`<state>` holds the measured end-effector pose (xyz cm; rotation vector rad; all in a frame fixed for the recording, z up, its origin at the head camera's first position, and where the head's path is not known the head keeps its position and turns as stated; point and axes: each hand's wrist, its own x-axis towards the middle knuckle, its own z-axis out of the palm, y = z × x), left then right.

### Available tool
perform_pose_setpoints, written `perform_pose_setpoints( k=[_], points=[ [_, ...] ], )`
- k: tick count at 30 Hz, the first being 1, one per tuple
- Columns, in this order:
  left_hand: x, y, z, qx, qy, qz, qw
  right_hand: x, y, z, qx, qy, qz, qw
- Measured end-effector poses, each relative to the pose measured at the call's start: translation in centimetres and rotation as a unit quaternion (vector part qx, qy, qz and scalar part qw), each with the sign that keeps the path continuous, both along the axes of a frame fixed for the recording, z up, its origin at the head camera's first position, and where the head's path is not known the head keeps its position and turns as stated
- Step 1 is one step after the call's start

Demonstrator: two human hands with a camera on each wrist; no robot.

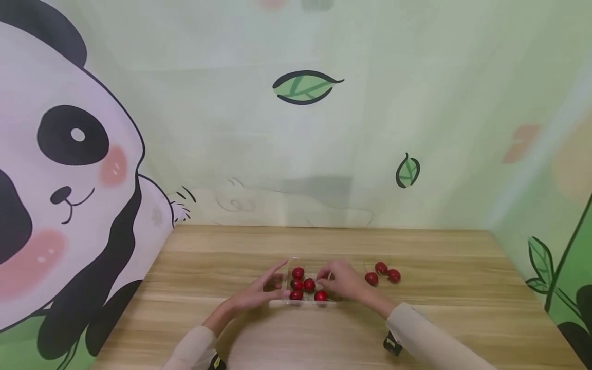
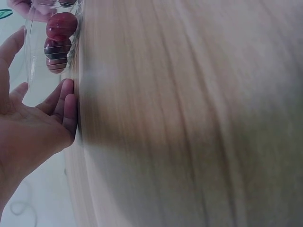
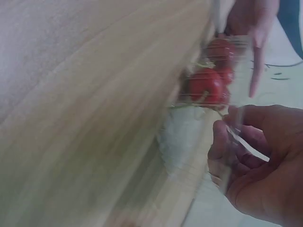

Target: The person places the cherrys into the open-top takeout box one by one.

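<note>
A clear plastic box (image 1: 302,302) with several red cherries (image 1: 298,273) inside sits on the table between the hands. At its left end is my left hand (image 1: 256,294), thumb and forefinger spread straight against the box and the other fingers loosely bent. In the left wrist view those bent fingers rest near the tabletop. My right hand (image 1: 344,281) reaches over the right part of the box, thumb and forefinger pinching a thin stem beside a cherry (image 1: 309,284). The right wrist view shows this stem at the fingertips (image 3: 232,113), partly behind the blurred plastic wall.
Three more cherries (image 1: 381,268) with stems lie on the wooden table (image 1: 439,288), right of the box. A wall cloth (image 1: 222,128) printed with a panda and leaves rises behind the table's back edge.
</note>
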<state>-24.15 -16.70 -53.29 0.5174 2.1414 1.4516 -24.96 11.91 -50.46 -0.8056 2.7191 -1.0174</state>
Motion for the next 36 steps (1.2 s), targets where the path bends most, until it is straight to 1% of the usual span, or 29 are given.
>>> perform_pose_setpoints(
  k=[2, 5, 10, 14, 18, 22, 26, 28, 31, 36],
  points=[
    [0.1, 0.2, 0.0, 0.001, 0.000, 0.001, 1.0000, 0.1, 0.8, 0.4, -0.016, -0.005, -0.004, 1.000],
    [0.1, 0.3, -0.1, -0.002, 0.004, 0.008, 1.0000, 0.0, 2.7, 1.1, -0.038, 0.003, -0.015, 0.999],
    [0.2, 0.3, -0.3, -0.009, 0.001, 0.010, 0.9999, -0.6, 6.5, 1.9, -0.061, 0.017, -0.060, 0.996],
    [0.2, 0.4, -0.2, -0.005, 0.001, 0.004, 1.0000, -0.5, 9.4, 2.3, -0.067, 0.012, -0.094, 0.993],
    [0.2, 0.6, 0.0, -0.005, 0.006, 0.005, 1.0000, -0.2, 11.9, 2.1, -0.062, -0.002, -0.113, 0.992],
    [0.1, 0.7, -0.1, -0.010, 0.009, 0.010, 0.9999, 0.2, 13.5, 1.2, -0.056, -0.019, -0.112, 0.992],
    [0.2, 0.6, -0.2, -0.009, 0.004, 0.010, 0.9999, 0.7, 14.0, 0.6, -0.043, -0.040, -0.094, 0.994],
    [0.2, 0.5, -0.3, -0.007, 0.000, 0.009, 0.9999, 0.8, 14.0, 0.2, -0.038, -0.039, -0.079, 0.995],
    [0.3, 0.3, -0.4, -0.006, -0.001, 0.010, 0.9999, 1.0, 14.0, -0.1, -0.044, -0.033, -0.057, 0.997],
    [0.1, 0.5, -0.1, -0.005, 0.006, 0.005, 1.0000, 1.5, 14.7, -0.2, -0.048, -0.025, -0.040, 0.998]
  ],
)
